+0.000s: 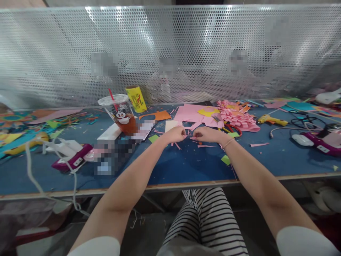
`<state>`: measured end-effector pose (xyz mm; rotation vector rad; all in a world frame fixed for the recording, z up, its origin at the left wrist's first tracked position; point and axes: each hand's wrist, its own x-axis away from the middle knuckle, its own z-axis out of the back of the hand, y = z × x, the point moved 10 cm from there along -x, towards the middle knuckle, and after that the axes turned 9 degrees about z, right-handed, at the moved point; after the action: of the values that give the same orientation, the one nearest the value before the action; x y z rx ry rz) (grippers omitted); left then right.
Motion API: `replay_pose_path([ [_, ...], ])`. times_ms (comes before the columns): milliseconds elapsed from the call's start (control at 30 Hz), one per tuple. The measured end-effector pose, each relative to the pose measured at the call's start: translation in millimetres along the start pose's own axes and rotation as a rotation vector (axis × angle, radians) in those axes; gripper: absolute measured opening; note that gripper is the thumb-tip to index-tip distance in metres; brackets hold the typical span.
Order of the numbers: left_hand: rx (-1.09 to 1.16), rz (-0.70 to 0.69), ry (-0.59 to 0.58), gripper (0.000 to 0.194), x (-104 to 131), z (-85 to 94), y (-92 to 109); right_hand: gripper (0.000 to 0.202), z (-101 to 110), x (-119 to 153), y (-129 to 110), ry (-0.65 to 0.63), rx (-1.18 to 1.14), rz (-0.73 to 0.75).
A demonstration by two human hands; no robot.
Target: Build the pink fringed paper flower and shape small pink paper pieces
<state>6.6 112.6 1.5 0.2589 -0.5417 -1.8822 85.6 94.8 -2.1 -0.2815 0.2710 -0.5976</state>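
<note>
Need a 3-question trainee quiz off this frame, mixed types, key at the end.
1. Fill in: the bare left hand and bare right hand pinch small ____ paper pieces.
2. True or false: a yellow plastic glue gun lies to the right of the right hand.
3. Where is the clear plastic cup with a red straw?
A) Right of both hands
B) Left of both hands
C) Between the hands

Key: 1. pink; 2. true; 3. B

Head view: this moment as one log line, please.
left hand: pinching pink paper | right hand: pinching pink paper | left side: lidded plastic cup
</note>
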Motion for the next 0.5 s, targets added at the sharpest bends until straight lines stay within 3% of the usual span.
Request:
replay_pose_path([
  [67,0.122,0.001,0.041,0.008,-1.9,5.5,-2.4,0.015,14.8,0.0,-1.9,0.14,0.021,0.042],
  [267,0.812,0.083,-0.077,0.017,-5.1,-0.7,-12.3,0.019,47.0,8.0,-6.7,0.455,0.052,0.141],
  [500,1.121,0.086,-0.135,0.016,-0.9,-1.3,-3.5,0.019,68.0,16.0,-10.0,0.69,-0.05,0.12],
])
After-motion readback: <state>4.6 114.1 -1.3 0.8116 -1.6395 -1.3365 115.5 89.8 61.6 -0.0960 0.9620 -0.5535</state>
